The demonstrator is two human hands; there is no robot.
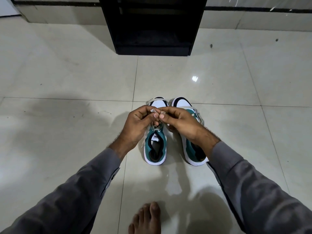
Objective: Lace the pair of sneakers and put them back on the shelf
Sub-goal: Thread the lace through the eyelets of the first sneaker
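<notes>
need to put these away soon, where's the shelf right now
In the head view the black shelf stands top centre against the wall, across the tiled floor beyond both sneakers.

- The floor (67, 73) is made of big pale tiles. They look smooth and shiny, and a light glints on them.
- The shelf (152, 26) is black and dull, with flat smooth sides.
- The left sneaker (156, 146) has soft green cloth that is not shiny, and a smooth white sole like rubber.
- The right sneaker (189, 149) has the same green cloth, and its white sole has little ridges.
- The lace (154, 110) is pale, flat, woven cloth.
- The sleeves (76, 191) are grey cloth, soft and dull.
</notes>
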